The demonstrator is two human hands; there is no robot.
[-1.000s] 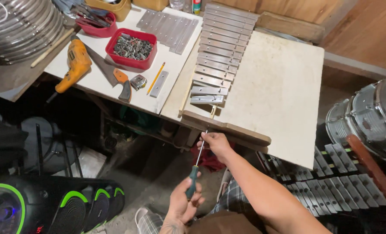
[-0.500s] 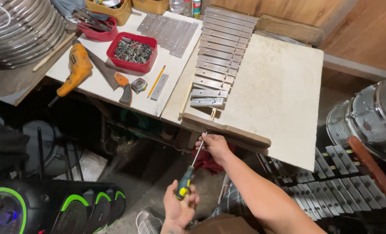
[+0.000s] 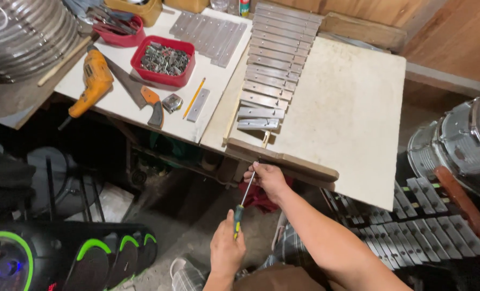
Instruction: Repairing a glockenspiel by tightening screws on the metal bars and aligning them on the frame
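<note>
My left hand is closed around the green and yellow handle of a screwdriver, low in the view. Its thin metal shaft slants up to the front edge of a wooden frame. My right hand pinches the shaft just under that edge, near the tip. On the frame lies a row of several flat metal bars, running away from me. Beside them the frame carries a white board.
The white bench on the left holds a red tray of screws, an orange drill, a handsaw, a pencil and loose metal bars. A drum and another set of bars stand right. A black speaker sits lower left.
The screwdriver handle swung slightly left and back with my left hand on it. My right hand has stayed on the shaft at the wooden edge.
</note>
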